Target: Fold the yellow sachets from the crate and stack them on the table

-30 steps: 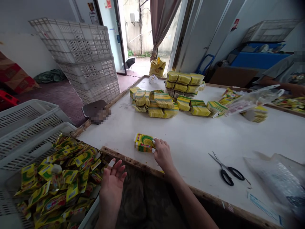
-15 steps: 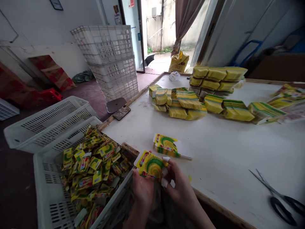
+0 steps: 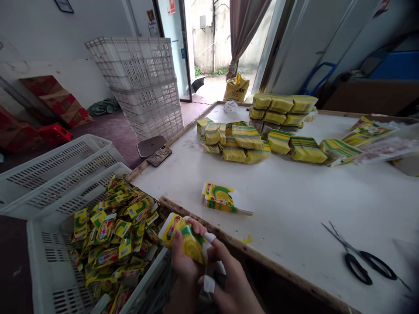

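Left hand [image 3: 182, 267] closed round a glossy, flat yellow-green packet [image 3: 183, 237]; right hand [image 3: 230, 285], fingertips taped white, pinches its right edge. Squared stack [image 3: 218, 198] lies beyond the hands, slatted plastic crate [image 3: 42, 248] just left. Since the earlier frame, packet sits lower, more tilted.

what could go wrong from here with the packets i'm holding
1. The packets are gripped by the left hand off the table, beside the crate. The right hand only touches their edge, so some may slip out and mix with the loose ones below.
2. The stack lies near the table's edge, so a passing arm might knock it off.
3. The scissors lie with their blades bare, so a careless reach right could catch them.
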Demonstrator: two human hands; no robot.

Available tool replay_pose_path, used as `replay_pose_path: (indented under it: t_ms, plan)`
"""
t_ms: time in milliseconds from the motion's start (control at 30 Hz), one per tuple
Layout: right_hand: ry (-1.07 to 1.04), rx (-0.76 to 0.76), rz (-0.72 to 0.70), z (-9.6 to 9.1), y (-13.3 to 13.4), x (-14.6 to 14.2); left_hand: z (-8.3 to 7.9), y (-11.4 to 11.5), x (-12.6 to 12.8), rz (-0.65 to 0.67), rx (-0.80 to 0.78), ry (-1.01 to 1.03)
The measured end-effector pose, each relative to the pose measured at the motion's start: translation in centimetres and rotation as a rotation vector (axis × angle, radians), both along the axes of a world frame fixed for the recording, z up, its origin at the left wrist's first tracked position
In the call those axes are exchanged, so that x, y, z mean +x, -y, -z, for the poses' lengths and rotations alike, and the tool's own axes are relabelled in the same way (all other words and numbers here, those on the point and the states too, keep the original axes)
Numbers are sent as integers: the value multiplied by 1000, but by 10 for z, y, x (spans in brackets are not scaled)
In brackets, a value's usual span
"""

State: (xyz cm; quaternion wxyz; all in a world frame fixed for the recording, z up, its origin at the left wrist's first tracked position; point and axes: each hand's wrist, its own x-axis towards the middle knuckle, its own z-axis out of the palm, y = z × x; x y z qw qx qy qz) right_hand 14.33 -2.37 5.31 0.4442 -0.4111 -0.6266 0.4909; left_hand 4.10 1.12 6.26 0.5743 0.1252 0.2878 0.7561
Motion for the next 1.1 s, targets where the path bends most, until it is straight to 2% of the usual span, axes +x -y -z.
replay_pose_path:
  t_ms: [67,133,233,300,400,567,667,800,1000,1100]
  plan:
    - [-11,-32,-71,-5,2,-1,-1,0,0,-44,-33,11]
    - [-79,-129,-89,-7,-1,-1,0,3,2,-45,-60,-23]
    - [-272,-285,-15,-6,-11,5,2,8,9,22,-66,-49]
    - [-402,-331,30,-7,-19,14,3,11,13,107,-67,-29]
    - [-529,-388,12,-11,-25,25,5,12,17,204,-112,-37]
    - [-637,-458,-12,-12,-24,27,14,8,16,174,-193,-168]
    - [-601,-435,22,-7,-24,23,20,6,15,126,-233,-275]
    - [-494,-334,65,-2,-29,23,24,5,12,79,-290,-323]
    - [-294,-274,-34,2,-31,30,19,-3,3,46,-197,-322]
    - [-188,-245,-4,4,-29,33,17,-7,-2,25,-204,-331]
